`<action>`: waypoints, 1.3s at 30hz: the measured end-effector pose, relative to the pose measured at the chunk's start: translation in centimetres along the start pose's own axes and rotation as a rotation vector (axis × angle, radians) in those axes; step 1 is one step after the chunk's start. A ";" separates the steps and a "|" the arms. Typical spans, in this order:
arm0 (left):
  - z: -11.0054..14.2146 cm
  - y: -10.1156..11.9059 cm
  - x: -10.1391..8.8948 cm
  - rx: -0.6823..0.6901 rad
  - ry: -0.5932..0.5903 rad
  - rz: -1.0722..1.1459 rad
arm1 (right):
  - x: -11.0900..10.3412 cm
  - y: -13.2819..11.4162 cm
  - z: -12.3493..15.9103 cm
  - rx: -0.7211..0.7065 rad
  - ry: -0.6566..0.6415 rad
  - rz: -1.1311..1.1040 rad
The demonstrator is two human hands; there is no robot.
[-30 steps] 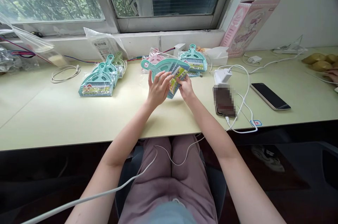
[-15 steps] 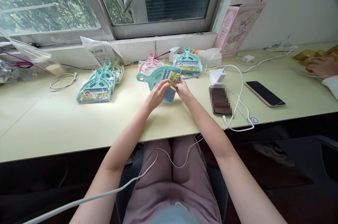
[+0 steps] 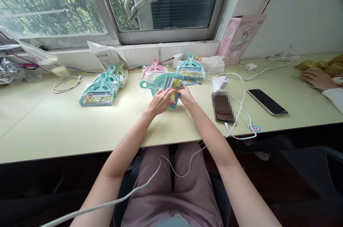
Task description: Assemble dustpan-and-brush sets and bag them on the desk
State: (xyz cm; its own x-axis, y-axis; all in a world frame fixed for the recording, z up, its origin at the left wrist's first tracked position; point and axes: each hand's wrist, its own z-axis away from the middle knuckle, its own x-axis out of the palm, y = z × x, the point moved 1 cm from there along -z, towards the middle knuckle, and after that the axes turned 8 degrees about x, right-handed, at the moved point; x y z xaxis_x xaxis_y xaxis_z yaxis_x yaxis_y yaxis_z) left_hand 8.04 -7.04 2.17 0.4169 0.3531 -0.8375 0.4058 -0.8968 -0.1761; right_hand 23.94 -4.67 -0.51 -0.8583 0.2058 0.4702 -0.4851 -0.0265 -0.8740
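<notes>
A teal dustpan (image 3: 158,82) with a grey-blue brush (image 3: 167,83) nested in it is tilted over the table, its handle pointing left. A yellow printed label (image 3: 175,85) lies across the brush. My left hand (image 3: 160,102) is on the front of the set, fingers closed over the label's lower part, which they partly hide. At the right edge my right hand (image 3: 185,96) grips the set, thumb near the label. Behind it are a wrapped pink set (image 3: 154,69) and wrapped teal sets (image 3: 190,68). More wrapped teal sets (image 3: 98,91) lie to the left.
A phone (image 3: 223,108) with a white charging cable (image 3: 242,105) and a second phone (image 3: 267,102) lie to the right. A pink box (image 3: 239,39) stands by the wall. At the far right another person's hand (image 3: 317,78) rests near yellow-brown items. Clear plastic bags (image 3: 105,55) line the window.
My left hand has slid right and down over the label, fingers now lying across its lower part. My right hand keeps its grip at the edge. The view has shifted slightly.
</notes>
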 end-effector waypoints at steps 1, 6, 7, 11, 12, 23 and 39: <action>-0.1 0.2 -0.2 -0.001 -0.014 -0.014 | 0.0 0.0 0.0 -0.009 -0.002 -0.001; -0.4 0.6 -0.7 0.005 -0.123 -0.126 | 0.5 -0.1 0.4 -0.007 -0.015 0.027; -0.4 0.5 -0.7 0.019 -0.135 -0.144 | 0.6 -0.2 0.5 -0.006 -0.017 0.033; -0.3 0.5 -0.6 0.060 -0.149 -0.169 | 0.8 -0.2 0.7 0.002 -0.018 0.040; -0.3 0.5 -0.5 0.062 -0.154 -0.170 | 0.8 -0.2 0.7 0.010 -0.015 0.038; -0.3 1.6 0.6 0.046 -0.247 -0.087 | 0.8 -0.1 0.7 0.012 0.011 0.051; 0.3 1.2 -0.8 -0.143 0.340 -0.082 | -0.3 -1.1 0.0 -0.124 0.061 -0.004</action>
State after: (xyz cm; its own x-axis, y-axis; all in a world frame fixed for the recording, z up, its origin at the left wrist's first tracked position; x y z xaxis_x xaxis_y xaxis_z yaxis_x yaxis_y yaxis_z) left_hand 7.95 -8.48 2.49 0.6146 0.5124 -0.5997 0.5485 -0.8240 -0.1418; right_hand 24.72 -4.70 0.28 -0.8426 0.2652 0.4687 -0.4609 0.0951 -0.8823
